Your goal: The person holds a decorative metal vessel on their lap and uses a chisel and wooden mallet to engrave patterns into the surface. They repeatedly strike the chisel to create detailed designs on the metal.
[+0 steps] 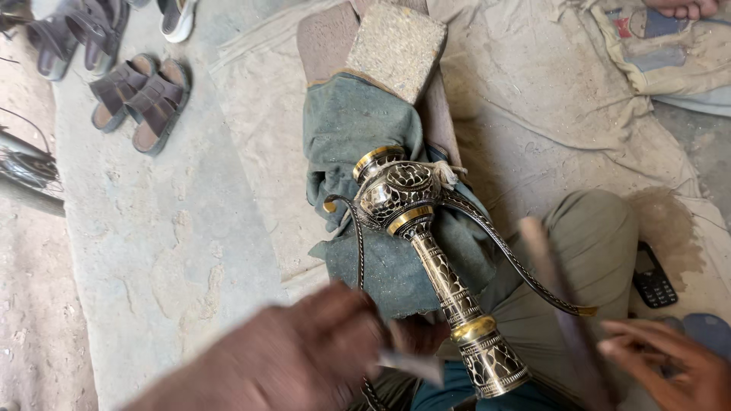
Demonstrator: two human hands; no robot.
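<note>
I see a printed sack (662,46) top right. My left hand (304,358), blurred, pinches a small pale piece (415,365) beside the brass vase (434,266); my right hand (678,365) loosely grips a blurred stick (560,297).

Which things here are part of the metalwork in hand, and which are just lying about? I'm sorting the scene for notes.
In hand:
engraved brass vase, lying on its side
grey-green cloth under it
long dark tool, blurred, at the right hand
left hand, blurred, holding a small pale piece

Lying about:
sandals
black phone
rough block
</note>
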